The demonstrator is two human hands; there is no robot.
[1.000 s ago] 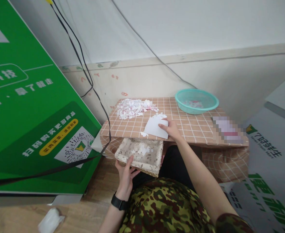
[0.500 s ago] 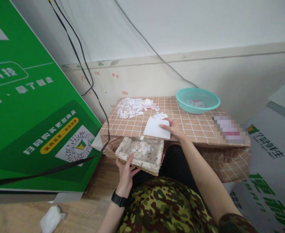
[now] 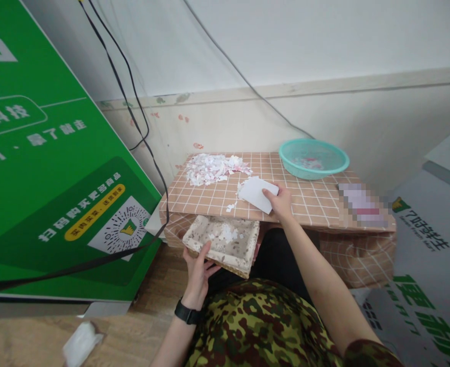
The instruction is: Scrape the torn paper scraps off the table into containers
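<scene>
1. Here's the right hand (image 3: 282, 200), thumb on top, fingers closed round the edge of a white card (image 3: 258, 196)!
2. That card lies low over the tabletop (image 3: 305, 204), near the front edge, with small bits (image 3: 231, 207) of paper just beside its left side.
3. Down at the left hand (image 3: 197, 275), thumb over the rim, fingers curled beneath, it's a firm hold on the basket (image 3: 244, 262).
4. The basket sits tilted just below the tabletop's front edge, cloth-lined, white scraps (image 3: 227, 233) scattered inside.
5. Further back, a big pile (image 3: 207, 169) of torn paper spreads on the left.
6. Over on the right, a turquoise basin (image 3: 313, 174) holds more pieces!
</scene>
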